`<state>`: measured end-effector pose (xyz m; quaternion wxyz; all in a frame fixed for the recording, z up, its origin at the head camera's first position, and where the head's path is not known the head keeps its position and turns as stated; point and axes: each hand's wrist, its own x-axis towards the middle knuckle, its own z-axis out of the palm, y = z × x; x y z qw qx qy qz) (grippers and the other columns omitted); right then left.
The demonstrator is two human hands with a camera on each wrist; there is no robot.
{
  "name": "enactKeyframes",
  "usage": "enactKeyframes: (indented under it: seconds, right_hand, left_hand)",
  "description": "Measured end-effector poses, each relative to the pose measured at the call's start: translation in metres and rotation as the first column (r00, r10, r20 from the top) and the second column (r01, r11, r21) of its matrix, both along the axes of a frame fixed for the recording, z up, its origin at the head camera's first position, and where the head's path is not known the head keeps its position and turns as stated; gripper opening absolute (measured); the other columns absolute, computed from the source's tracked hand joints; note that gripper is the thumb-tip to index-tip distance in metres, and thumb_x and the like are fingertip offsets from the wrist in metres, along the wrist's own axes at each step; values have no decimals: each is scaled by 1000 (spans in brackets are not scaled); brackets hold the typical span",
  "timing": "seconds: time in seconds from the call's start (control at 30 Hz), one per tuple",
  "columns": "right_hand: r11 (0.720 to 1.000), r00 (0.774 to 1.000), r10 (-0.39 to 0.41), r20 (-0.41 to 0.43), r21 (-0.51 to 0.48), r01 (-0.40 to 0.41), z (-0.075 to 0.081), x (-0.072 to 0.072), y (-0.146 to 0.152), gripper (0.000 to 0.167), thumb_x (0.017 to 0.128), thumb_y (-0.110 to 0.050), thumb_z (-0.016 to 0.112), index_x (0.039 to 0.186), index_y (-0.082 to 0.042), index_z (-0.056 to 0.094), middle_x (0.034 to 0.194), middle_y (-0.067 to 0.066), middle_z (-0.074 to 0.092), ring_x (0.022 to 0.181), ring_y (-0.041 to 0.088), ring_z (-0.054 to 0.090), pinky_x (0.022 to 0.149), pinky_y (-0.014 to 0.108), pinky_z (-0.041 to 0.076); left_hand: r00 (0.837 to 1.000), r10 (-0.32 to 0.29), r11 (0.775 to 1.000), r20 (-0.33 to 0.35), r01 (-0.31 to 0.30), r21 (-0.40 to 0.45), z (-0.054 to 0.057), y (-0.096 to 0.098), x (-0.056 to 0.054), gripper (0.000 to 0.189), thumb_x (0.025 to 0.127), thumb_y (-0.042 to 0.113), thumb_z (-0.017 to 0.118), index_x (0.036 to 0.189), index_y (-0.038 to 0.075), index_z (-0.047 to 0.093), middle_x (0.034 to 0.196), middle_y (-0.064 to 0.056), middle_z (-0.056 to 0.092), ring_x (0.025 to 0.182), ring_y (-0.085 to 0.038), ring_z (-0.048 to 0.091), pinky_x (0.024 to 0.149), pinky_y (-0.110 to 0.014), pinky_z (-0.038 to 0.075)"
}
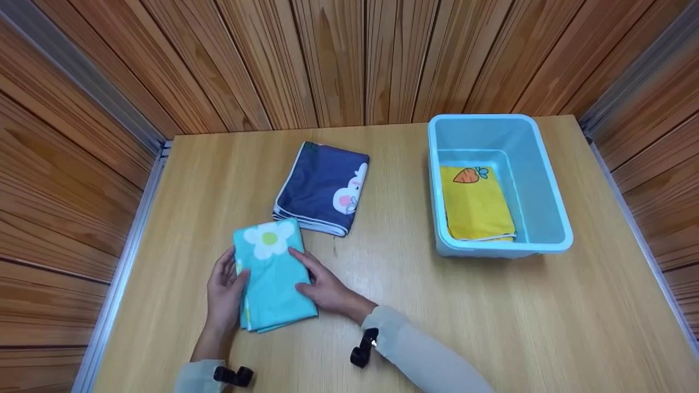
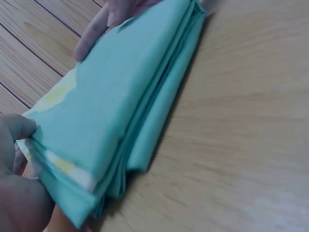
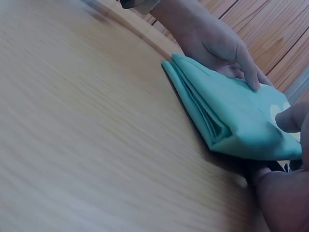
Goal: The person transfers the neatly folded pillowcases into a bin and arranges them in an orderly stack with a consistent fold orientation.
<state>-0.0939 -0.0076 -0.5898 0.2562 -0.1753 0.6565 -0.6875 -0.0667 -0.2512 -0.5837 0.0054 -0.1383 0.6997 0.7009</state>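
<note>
A folded turquoise cloth [image 1: 276,292] with a white flower print lies between both hands on the near left of the table. My left hand [image 1: 225,295] grips its left edge, thumb on top and the other fingers along the side. On the opposite edge, my right hand [image 1: 327,286] holds the cloth; in the right wrist view one part of that hand lies over the cloth [image 3: 241,116] and another below it. Several stacked layers of the cloth [image 2: 111,111] show at its near end in the left wrist view, close over the tabletop.
Just behind, a folded navy cloth [image 1: 314,185] with a white rabbit print lies on the wooden table [image 1: 382,218]. A light blue plastic bin [image 1: 551,185] stands at the back right, with a folded yellow cloth [image 1: 475,210] bearing a carrot print inside. Wooden panels [image 1: 338,60] wall the table in.
</note>
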Motion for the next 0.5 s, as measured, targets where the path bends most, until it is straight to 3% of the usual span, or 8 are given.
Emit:
enactKeyframes:
  seconds: [0.17,0.37,0.5]
  right_hand:
    - [998,999,0,-55,68,4,-1,0,2,80,99,-4,61,163,-34,24,171,-1,-2,156,18,1,124,44,12]
    - [995,990,-10,-138,97,23,-3,2,-3,83,96,-5,67,163,-31,25,170,0,-16,156,22,-6,123,43,17]
    - [992,986,-38,-162,114,57,-1,4,-6,86,93,-1,67,163,-29,26,169,5,-19,156,27,-7,123,44,20]
  left_hand:
    - [997,-82,995,-1,81,-64,-3,5,0,76,100,23,67,162,23,23,167,4,24,154,-14,21,121,-34,25]
    - [989,-139,973,48,145,-179,-5,15,1,101,94,30,75,165,33,2,171,5,6,156,-18,5,125,-49,13]
    - [985,-174,956,1,169,-238,-7,19,2,106,94,27,76,164,32,-3,171,6,-1,157,-20,0,124,-52,11]
